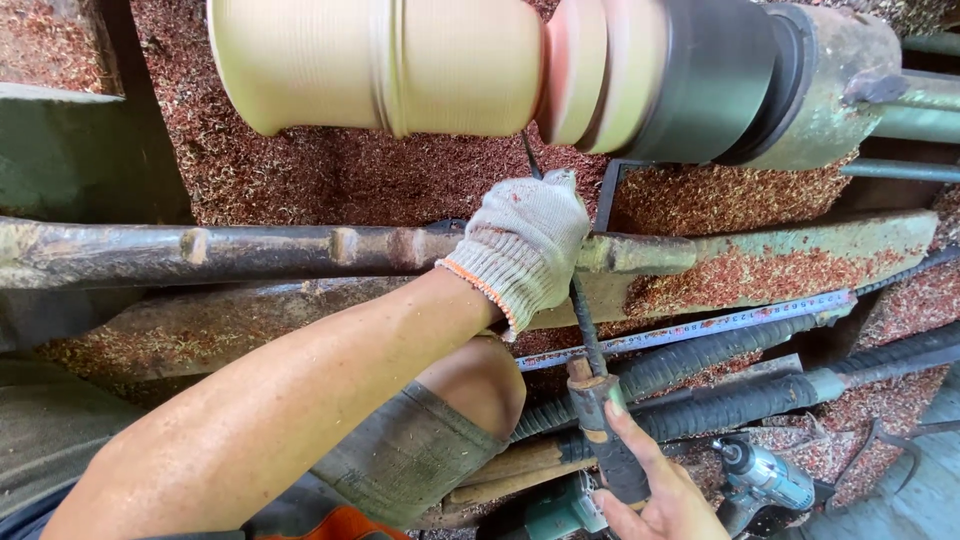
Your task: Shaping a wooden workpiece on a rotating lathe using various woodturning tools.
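A pale wooden workpiece [380, 65] is mounted sideways on a lathe, its right end reddish where it meets the dark chuck [710, 75]. My left hand [525, 245], in a white knit glove, rests on the long iron tool rest [250, 250] and grips the thin metal shaft of a turning chisel [585, 325]. The chisel's tip reaches up under the workpiece near the reddish part. My bare right hand [650, 490] holds the chisel's dark handle [610, 435] low in the view.
Reddish wood shavings [330, 180] cover the lathe bed and floor. A steel ruler [720, 322] and several ribbed metal rods [720, 405] lie to the right. A blue-green power drill [765, 480] sits at the bottom right. My knee [470, 390] is below the rest.
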